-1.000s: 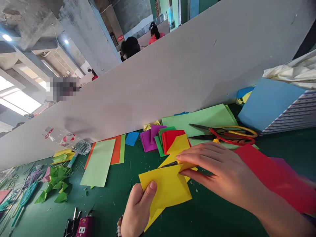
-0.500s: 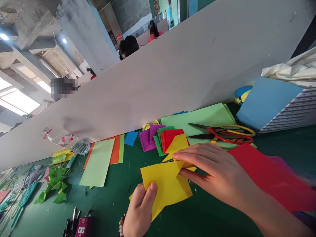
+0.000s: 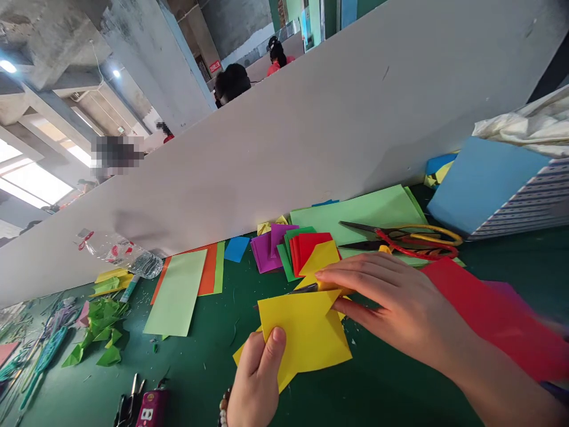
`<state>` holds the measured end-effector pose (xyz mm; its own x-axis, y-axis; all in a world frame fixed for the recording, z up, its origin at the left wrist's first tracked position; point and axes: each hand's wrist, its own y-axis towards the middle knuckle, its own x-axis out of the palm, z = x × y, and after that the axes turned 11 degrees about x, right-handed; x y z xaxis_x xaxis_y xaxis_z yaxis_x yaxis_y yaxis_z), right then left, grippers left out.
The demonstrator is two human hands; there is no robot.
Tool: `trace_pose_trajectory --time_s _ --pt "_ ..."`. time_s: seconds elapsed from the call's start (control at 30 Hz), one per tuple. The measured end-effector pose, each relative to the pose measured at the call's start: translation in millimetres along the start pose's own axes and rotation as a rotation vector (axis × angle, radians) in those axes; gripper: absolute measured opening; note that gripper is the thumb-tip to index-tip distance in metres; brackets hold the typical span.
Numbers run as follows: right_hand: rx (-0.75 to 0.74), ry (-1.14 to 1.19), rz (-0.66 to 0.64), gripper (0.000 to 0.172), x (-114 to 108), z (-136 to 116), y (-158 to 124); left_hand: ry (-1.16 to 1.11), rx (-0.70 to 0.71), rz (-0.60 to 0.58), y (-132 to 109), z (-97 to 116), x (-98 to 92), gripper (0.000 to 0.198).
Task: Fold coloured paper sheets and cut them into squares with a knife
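Observation:
My left hand point(image 3: 259, 376) pinches sheets of yellow paper point(image 3: 306, 332) above the green tabletop, its thumb pressed on the top sheet. In my right hand point(image 3: 382, 296) is a yellow-handled utility knife, mostly hidden under the fingers. Its dark blade point(image 3: 306, 289) lies along the far edge of the yellow paper. The right fingers also lie over that edge near its right corner. Just beyond are more yellow pieces point(image 3: 320, 258) and small stacks of red point(image 3: 309, 249), green point(image 3: 284, 261) and purple point(image 3: 263, 252) paper.
Large scissors point(image 3: 400, 240) lie on light-green sheets at the right. A blurred red sheet point(image 3: 489, 320) is beside my right forearm. At left are a plastic bottle point(image 3: 124, 252), green scraps point(image 3: 100, 329) and a purple box point(image 3: 152, 408). A low partition point(image 3: 267, 154) runs behind.
My left hand and the yellow paper have shifted slightly right. The knife stays in my right hand, which has edged right, and more of the blade shows.

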<state>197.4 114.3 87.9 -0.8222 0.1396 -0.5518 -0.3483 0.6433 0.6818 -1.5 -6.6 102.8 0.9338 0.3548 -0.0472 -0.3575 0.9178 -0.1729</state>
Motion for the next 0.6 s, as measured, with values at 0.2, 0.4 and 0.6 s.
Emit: trace_pose_trajectory --time_s 0.2,0.4,0.6 --pt "0.009 -0.012 0.021 0.024 -2.0 3.0 0.4 -0.009 0.007 0.031 1.6 -2.2 -0.4 0.057" --pt "0.006 0.010 0.012 0.026 3.6 -5.5 -0.4 0.038 0.026 -0.021 0.2 -4.6 -0.7 0.056" --pt "0.009 0.009 0.020 0.030 6.6 -10.9 -1.5 0.040 0.048 -0.025 -0.2 -9.2 -0.8 0.052"
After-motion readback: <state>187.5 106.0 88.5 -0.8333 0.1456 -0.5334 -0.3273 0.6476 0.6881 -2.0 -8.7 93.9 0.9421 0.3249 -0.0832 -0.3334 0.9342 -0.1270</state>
